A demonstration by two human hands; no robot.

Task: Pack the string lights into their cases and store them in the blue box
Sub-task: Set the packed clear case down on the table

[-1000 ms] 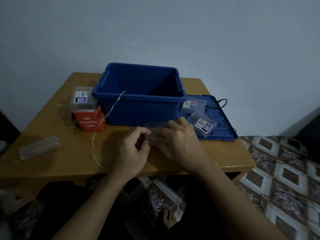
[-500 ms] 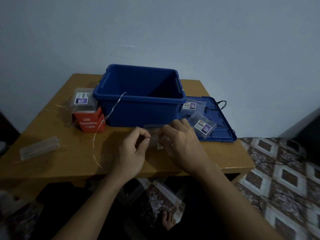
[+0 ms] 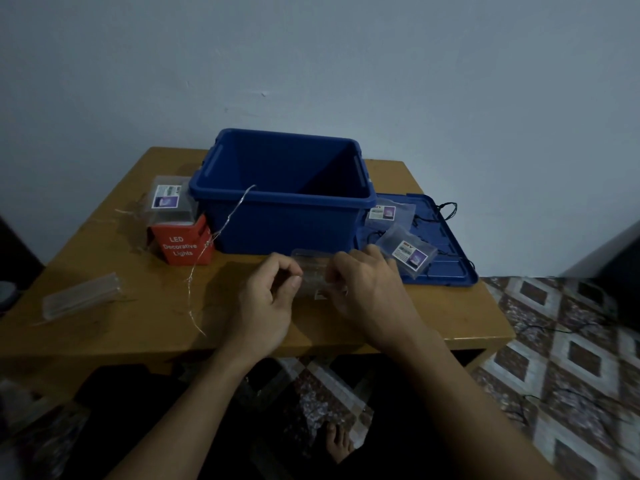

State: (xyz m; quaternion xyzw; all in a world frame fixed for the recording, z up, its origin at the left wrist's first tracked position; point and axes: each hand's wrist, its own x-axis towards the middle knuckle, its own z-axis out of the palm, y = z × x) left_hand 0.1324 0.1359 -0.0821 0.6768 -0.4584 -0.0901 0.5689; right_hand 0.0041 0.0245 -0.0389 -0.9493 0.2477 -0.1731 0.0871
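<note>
A thin wire string light [image 3: 189, 289] trails from the rim of the blue box [image 3: 284, 226] onto the table [image 3: 104, 341]. Just in front of the box, the left hand [image 3: 266, 303] pinches one edge of a clear case [image 3: 313, 275]. The right hand [image 3: 367, 289] grips its other edge, near the blue lid [image 3: 446, 233].

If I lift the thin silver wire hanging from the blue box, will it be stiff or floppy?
Probably floppy: the wire sags in loose bends from the blue box rim onto the table. Likely very light, being hair-thin. Its kinks suggest it may tangle.
</note>
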